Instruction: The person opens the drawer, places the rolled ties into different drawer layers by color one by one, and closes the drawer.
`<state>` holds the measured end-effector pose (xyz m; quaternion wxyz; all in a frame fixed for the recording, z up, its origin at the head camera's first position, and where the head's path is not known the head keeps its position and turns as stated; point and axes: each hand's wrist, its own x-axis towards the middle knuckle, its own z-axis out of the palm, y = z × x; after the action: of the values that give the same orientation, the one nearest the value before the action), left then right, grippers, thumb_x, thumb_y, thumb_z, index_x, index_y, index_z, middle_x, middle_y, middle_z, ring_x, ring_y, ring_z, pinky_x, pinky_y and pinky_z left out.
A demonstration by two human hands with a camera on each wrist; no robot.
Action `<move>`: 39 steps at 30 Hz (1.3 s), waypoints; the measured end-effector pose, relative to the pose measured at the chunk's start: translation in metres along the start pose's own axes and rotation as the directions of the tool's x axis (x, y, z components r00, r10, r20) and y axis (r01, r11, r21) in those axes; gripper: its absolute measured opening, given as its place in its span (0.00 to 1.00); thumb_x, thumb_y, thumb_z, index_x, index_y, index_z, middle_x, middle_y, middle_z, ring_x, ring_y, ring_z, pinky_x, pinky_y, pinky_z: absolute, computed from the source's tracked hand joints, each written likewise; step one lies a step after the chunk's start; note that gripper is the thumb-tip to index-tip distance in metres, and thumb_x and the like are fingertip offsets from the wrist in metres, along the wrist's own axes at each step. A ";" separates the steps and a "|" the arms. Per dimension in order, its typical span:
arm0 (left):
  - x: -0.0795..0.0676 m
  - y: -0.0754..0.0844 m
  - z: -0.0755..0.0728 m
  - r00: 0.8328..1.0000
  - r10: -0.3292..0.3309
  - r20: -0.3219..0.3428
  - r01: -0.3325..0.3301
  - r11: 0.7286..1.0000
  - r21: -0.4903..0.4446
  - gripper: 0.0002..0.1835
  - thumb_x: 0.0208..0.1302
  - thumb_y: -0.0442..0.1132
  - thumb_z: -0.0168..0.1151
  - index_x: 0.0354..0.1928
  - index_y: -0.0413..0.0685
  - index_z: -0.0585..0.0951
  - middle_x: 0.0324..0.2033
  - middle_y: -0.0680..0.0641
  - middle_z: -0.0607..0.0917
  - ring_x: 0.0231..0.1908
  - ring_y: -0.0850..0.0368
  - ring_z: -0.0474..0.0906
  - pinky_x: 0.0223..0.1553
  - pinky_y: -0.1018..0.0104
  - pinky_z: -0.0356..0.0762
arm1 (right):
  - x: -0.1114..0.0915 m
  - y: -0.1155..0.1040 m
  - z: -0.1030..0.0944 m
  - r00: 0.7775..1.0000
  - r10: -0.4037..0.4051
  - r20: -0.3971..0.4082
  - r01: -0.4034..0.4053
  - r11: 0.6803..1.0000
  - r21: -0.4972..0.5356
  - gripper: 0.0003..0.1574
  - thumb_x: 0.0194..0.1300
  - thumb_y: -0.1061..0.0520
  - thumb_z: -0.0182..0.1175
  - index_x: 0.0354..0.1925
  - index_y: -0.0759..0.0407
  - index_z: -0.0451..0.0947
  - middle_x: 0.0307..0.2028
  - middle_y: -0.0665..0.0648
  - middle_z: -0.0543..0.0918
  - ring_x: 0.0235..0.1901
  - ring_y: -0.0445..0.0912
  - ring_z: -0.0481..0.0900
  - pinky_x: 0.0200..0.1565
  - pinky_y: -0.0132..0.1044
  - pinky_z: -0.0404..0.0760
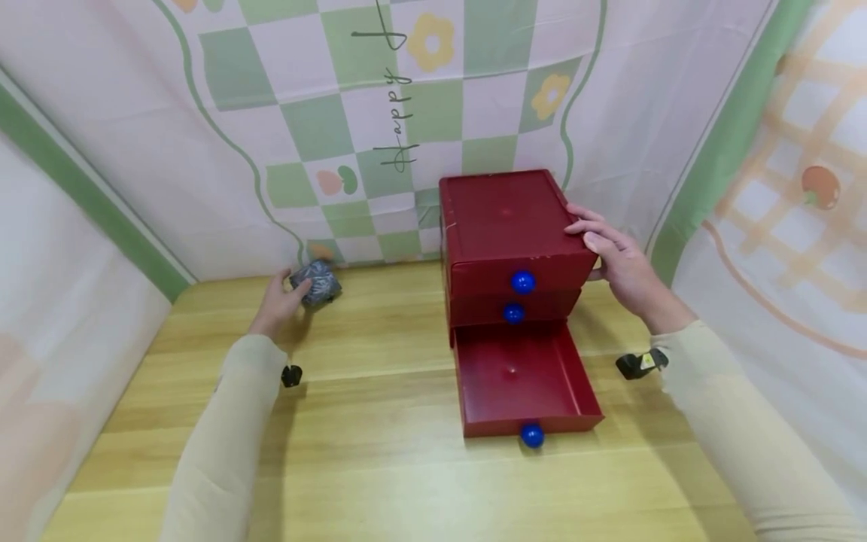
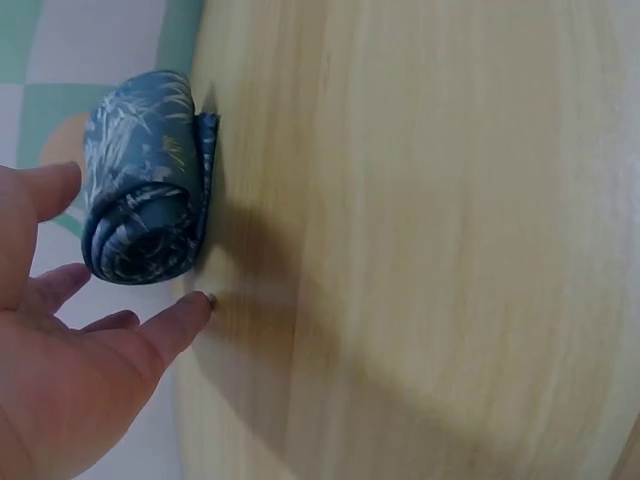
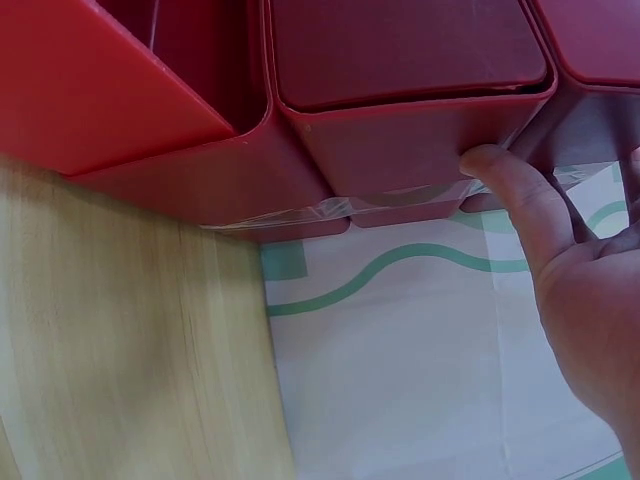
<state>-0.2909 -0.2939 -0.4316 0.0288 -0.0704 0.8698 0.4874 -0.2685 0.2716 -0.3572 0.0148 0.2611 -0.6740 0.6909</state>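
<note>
A rolled-up blue-grey cloth [image 2: 140, 170] with a pale leaf pattern lies on the tabletop near the back left. My left hand [image 1: 281, 303] is right beside this cloth roll [image 1: 318, 284]; in the left wrist view its thumb and fingers are spread around the near end. To the right stands a dark red three-drawer cabinet [image 1: 504, 214] with round blue knobs. Its bottom drawer [image 1: 511, 376] is pulled out and holds nothing; the upper two are closed. My right hand [image 1: 626, 271] rests against the cabinet's right side, fingertips on the top edge and thumb on the side wall [image 3: 400, 150].
The wooden table [image 1: 379, 452] runs up to a hanging curtain [image 1: 379, 113] with green checks at the back. More curtains hang at the left and right sides. A strip of clear tape [image 3: 330, 208] crosses the cabinet's side. Small black devices [image 1: 640, 364] sit at both wrists.
</note>
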 end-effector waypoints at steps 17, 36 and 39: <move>0.008 -0.003 -0.001 0.999 -0.023 0.042 0.020 0.998 0.061 0.45 0.77 0.50 0.54 0.80 0.41 0.40 0.78 0.31 0.46 0.76 0.32 0.44 0.74 0.40 0.45 | -0.002 -0.001 -0.001 1.000 0.016 -0.008 -0.016 1.000 0.003 0.20 0.81 0.56 0.47 0.60 0.62 0.78 0.77 0.53 0.56 0.72 0.53 0.55 0.34 0.36 0.86; 0.009 0.003 0.008 0.998 -0.058 0.035 0.058 0.998 -0.005 0.35 0.74 0.45 0.61 0.72 0.34 0.59 0.63 0.31 0.70 0.44 0.48 0.77 0.47 0.57 0.81 | 0.000 -0.001 0.001 1.000 0.012 -0.002 -0.012 1.000 0.001 0.20 0.81 0.56 0.47 0.60 0.63 0.78 0.77 0.53 0.56 0.72 0.53 0.56 0.34 0.36 0.87; 0.009 0.004 0.010 0.996 -0.081 0.035 0.082 0.996 -0.023 0.36 0.73 0.43 0.62 0.72 0.34 0.57 0.60 0.31 0.70 0.36 0.52 0.77 0.38 0.60 0.82 | 0.000 -0.001 0.001 1.000 0.016 -0.001 -0.016 1.000 -0.002 0.20 0.81 0.56 0.47 0.60 0.63 0.78 0.77 0.53 0.56 0.72 0.53 0.56 0.34 0.37 0.87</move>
<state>-0.3004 -0.2838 -0.4342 0.0627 -0.0977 0.8597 0.4975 -0.2675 0.2711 -0.3566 0.0097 0.2553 -0.6768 0.6905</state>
